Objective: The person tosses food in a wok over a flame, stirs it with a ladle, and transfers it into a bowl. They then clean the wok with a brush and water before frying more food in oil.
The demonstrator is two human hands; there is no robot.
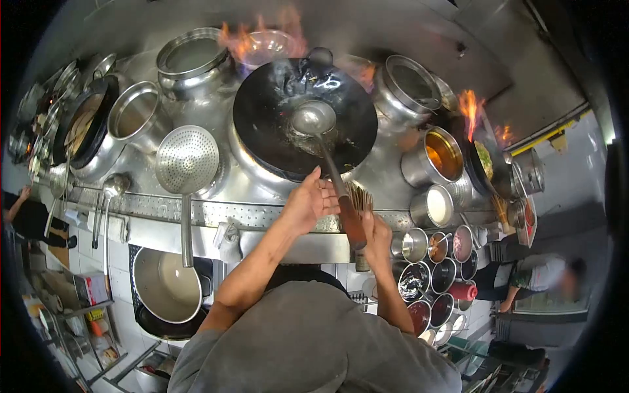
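Observation:
A large black wok sits on the burner in front of me. Inside it rests the bowl of a steel ladle, whose wooden handle points back towards me. My left hand is open, fingers stretched out, just left of the ladle's handle. On the other side, my right hand is closed around what looks like a bamboo wok brush, bristles up. The ladle handle partly hides the brush and some of that grip. Left of the wok lies a perforated skimmer, its handle over the counter edge.
Flames rise behind the wok, and more beside another wok at right. Steel pots, including one of amber liquid and one of white liquid, flank the burner. Seasoning bowls crowd lower right. A person stands farther right.

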